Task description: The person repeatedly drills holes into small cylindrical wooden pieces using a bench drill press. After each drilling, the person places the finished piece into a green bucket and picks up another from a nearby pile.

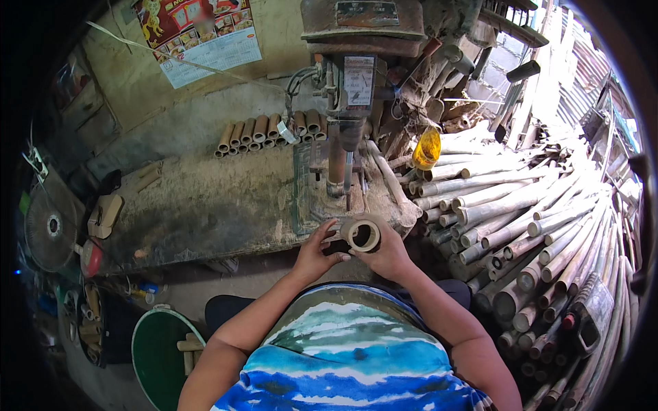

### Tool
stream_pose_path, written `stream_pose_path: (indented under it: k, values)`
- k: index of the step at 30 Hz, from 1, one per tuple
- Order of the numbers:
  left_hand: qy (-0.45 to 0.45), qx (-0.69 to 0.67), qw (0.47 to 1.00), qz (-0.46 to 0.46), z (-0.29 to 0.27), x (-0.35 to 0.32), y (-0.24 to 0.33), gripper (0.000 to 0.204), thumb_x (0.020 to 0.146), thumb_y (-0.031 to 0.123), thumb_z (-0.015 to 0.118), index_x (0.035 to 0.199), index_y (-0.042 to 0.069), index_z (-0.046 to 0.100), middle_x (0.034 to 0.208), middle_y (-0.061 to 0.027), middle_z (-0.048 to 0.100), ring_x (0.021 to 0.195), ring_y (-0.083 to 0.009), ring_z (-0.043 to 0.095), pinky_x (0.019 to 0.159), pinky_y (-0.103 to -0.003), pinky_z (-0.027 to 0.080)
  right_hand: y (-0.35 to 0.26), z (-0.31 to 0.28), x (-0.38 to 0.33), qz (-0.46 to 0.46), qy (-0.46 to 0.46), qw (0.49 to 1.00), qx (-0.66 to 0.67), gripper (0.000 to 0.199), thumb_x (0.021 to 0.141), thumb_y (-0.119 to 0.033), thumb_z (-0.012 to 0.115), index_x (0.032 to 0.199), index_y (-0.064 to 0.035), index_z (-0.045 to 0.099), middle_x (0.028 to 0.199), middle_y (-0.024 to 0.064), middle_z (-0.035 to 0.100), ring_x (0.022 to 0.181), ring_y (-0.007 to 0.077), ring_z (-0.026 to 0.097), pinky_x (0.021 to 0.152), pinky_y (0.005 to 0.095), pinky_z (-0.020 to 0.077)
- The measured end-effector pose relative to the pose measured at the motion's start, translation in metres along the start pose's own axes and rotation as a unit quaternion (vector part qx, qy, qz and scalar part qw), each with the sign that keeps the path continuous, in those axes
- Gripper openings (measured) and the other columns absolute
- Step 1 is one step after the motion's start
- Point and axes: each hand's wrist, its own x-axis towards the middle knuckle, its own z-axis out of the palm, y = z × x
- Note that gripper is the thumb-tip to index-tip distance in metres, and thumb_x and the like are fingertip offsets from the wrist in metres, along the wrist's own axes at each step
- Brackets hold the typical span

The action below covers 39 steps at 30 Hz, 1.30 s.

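Between my hands, just off the near edge of the workbench (205, 233), is a short, thick-walled bamboo tube (352, 227). Its open round end faces up toward me, and the hole inside looks dark. My right hand (391, 255) grips it from the right side. Around its left side curve the fingers of my left hand (314, 255), with the thumb pointing at the tube; the exact contact there is hard to see. Directly beyond the tube stands a drill press (336, 113), its bit (348, 164) pointing down over a dusty metal base.
Cut bamboo tubes (260, 127) are stacked at the bench's back. Long bamboo poles (507, 205) fill the right side, below a hanging yellow bottle (426, 148). A green bucket (140, 356) with bamboo pieces stands lower left, near a fan (51, 226).
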Motion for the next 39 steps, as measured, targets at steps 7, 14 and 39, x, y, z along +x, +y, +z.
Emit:
stream_pose_path:
  k: [7,14,39]
  values:
    - [0.068,-0.019,0.997,-0.028,0.003,0.001,0.000,0.090,0.079,0.014,0.089,0.155,0.014,0.039,0.149,-0.0079,0.051,0.122,-0.0212,0.061,0.099,-0.035,0.052,-0.001,0.001,-0.005,-0.191,0.048,0.979,-0.044,0.069,0.074,-0.006,0.085,0.135,-0.0092,0.053,0.140,0.0178,0.053,0.133,0.0391,0.053,0.108,0.0441,0.0472]
    - [0.097,-0.057,0.994,-0.013,-0.002,-0.003,0.001,0.079,0.085,0.017,0.085,0.152,0.011,0.042,0.139,-0.0080,0.056,0.111,-0.0174,0.063,0.092,-0.032,0.054,-0.002,0.005,-0.005,-0.200,0.060,0.977,-0.052,0.073,0.071,-0.005,0.086,0.135,-0.0105,0.052,0.140,0.0181,0.052,0.133,0.0394,0.051,0.109,0.0452,0.0462]
    - [0.092,-0.101,0.986,-0.091,-0.042,0.008,0.030,0.083,0.077,0.015,0.091,0.147,0.004,0.047,0.131,-0.0096,0.063,0.117,-0.0175,0.060,0.104,-0.034,0.048,0.070,0.014,-0.011,-0.050,-0.036,0.988,-0.140,0.036,0.090,-0.008,0.072,0.125,-0.0035,0.065,0.109,0.0165,0.070,0.097,0.0360,0.070,0.085,0.0414,0.0571]
